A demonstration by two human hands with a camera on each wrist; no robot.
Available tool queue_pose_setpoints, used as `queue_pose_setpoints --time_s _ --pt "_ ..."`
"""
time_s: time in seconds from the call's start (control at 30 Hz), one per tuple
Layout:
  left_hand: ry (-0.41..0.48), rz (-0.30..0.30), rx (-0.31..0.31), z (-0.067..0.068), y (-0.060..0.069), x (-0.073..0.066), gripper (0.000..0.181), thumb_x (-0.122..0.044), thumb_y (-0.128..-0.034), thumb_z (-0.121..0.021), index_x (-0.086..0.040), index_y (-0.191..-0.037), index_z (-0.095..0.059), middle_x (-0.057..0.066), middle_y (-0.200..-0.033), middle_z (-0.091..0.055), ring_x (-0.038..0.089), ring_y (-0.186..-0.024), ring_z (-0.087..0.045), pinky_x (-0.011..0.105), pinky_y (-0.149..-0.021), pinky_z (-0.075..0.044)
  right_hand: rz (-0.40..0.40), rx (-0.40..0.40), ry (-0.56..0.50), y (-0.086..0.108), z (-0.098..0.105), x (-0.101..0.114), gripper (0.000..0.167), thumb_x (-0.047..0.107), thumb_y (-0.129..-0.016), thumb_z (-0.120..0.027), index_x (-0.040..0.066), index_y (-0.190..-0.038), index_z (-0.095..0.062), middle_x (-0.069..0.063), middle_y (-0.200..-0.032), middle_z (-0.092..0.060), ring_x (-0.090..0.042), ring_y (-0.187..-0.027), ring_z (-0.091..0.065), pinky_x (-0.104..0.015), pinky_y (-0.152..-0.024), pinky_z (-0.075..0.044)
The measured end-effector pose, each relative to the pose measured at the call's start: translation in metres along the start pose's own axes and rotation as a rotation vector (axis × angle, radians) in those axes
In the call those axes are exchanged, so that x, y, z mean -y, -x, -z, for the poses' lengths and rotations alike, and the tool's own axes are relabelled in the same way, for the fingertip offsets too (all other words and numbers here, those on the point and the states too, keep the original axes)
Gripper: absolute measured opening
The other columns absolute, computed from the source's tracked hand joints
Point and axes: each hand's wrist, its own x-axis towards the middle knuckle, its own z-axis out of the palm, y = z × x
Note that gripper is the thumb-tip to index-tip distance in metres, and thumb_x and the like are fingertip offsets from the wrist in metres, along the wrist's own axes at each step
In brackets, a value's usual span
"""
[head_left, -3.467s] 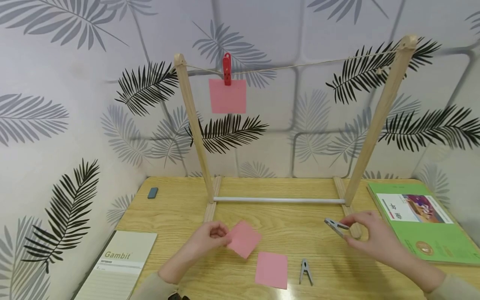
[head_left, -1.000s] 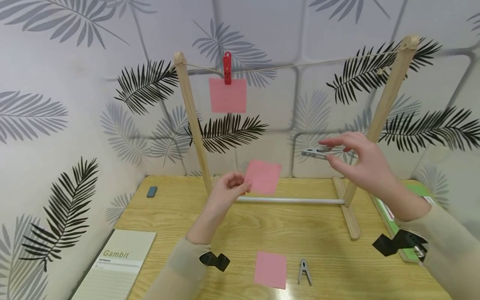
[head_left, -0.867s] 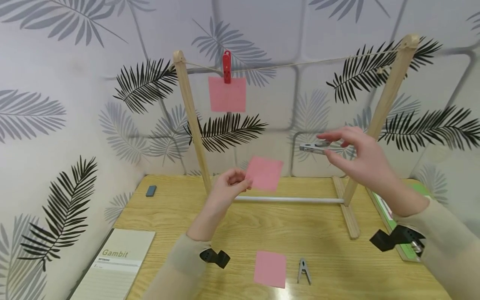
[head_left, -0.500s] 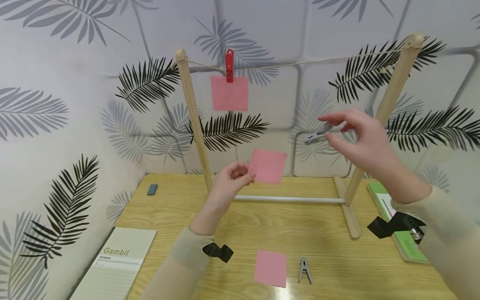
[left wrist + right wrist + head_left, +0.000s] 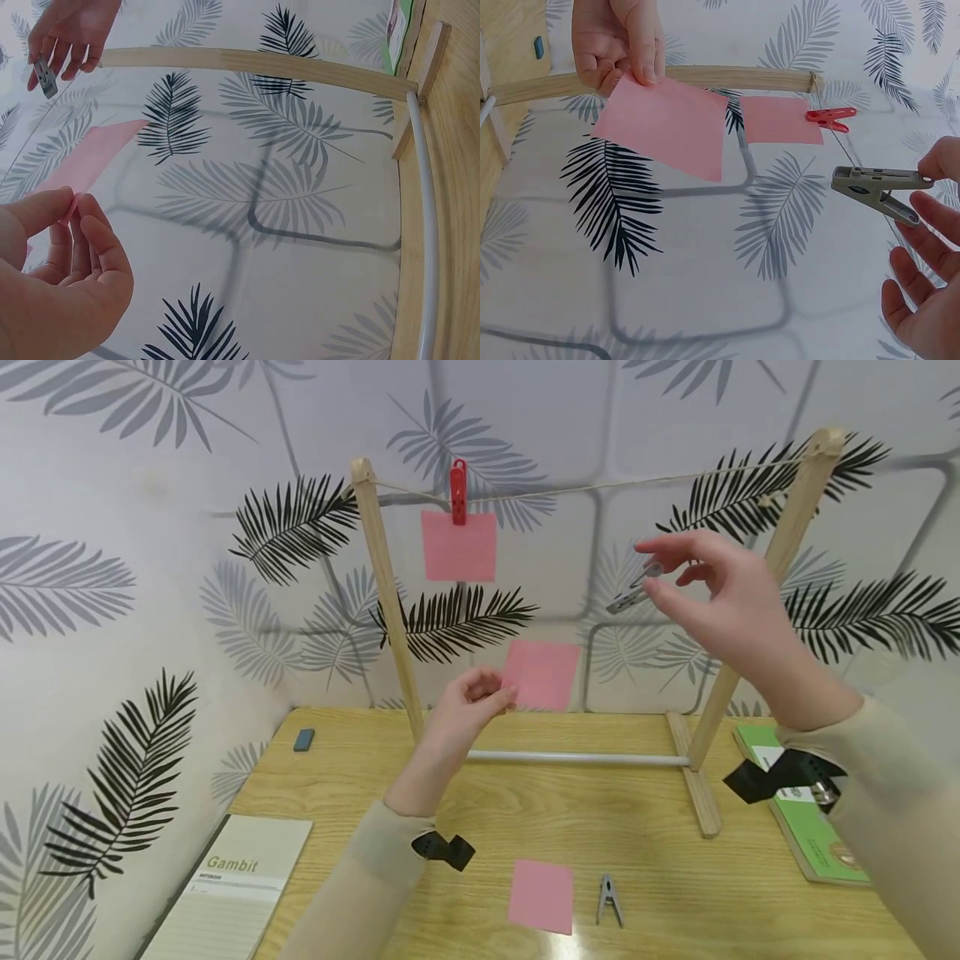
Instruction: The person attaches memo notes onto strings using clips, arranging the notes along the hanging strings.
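Observation:
My left hand (image 5: 468, 710) pinches a pink paper square (image 5: 546, 675) by its left edge, holding it up in front of the wall above the white rod. Higher and to the right, my right hand (image 5: 723, 597) grips a grey clothespin (image 5: 633, 592) by its handles between thumb and fingers; its nose points left and down. In the right wrist view the nose of this clothespin (image 5: 877, 186) looks closed. Above the held paper, a red clothespin (image 5: 458, 493) fixes another pink square (image 5: 459, 547) to a string (image 5: 600, 487). Paper and grey clothespin are both apart from the string.
Wooden posts (image 5: 386, 585) carry the string, joined low down by a white rod (image 5: 577, 758). On the table (image 5: 480, 835) lie a third pink square (image 5: 541, 897), a second grey clothespin (image 5: 609, 900), a notebook (image 5: 232, 877), a green book (image 5: 817, 843) and a small blue block (image 5: 303, 740).
Both hands have risen from near the table, the left with the pink paper, the right with the grey clothespin. In the last half second the right climbed faster, and its clothespin's nose tilted downward.

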Motion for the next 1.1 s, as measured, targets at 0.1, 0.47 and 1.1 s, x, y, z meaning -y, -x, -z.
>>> queue_pose_setpoints --time_s 0.1,0.47,1.1 --pt "0.011 -0.007 0.007 -0.003 -0.002 -0.004 0.015 -0.007 -0.0952 -0.065 -0.001 -0.108 -0.061 -0.001 -0.092 -0.064 0.010 -0.085 -0.063 0.028 -0.087 -0.053 0.000 -0.009 -0.013 -0.006 -0.001 0.004 0.033 0.007 -0.092 -0.067 0.005 -0.125 -0.066 0.019 -0.107 -0.062 -0.004 -0.100 -0.054 -0.012 -0.082 -0.043" --pt "0.049 -0.022 0.017 -0.010 -0.011 -0.013 0.017 -0.010 -0.0961 -0.065 -0.002 -0.111 -0.062 -0.001 -0.094 -0.063 0.011 -0.087 -0.063 0.024 -0.086 -0.052 0.043 -0.035 -0.008 -0.029 0.001 0.012 0.035 0.007 -0.090 -0.069 0.007 -0.124 -0.064 0.019 -0.099 -0.062 -0.005 -0.093 -0.057 -0.011 -0.079 -0.044" --pt "0.074 -0.103 0.004 -0.018 -0.027 -0.035 0.013 -0.009 -0.0957 -0.065 -0.004 -0.107 -0.064 -0.003 -0.087 -0.064 0.011 -0.083 -0.063 0.024 -0.081 -0.052 0.073 -0.037 0.171 -0.065 0.005 0.028 0.036 0.017 -0.096 -0.065 0.011 -0.131 -0.059 -0.010 -0.119 -0.067 0.003 -0.097 -0.054 -0.011 -0.086 -0.043"
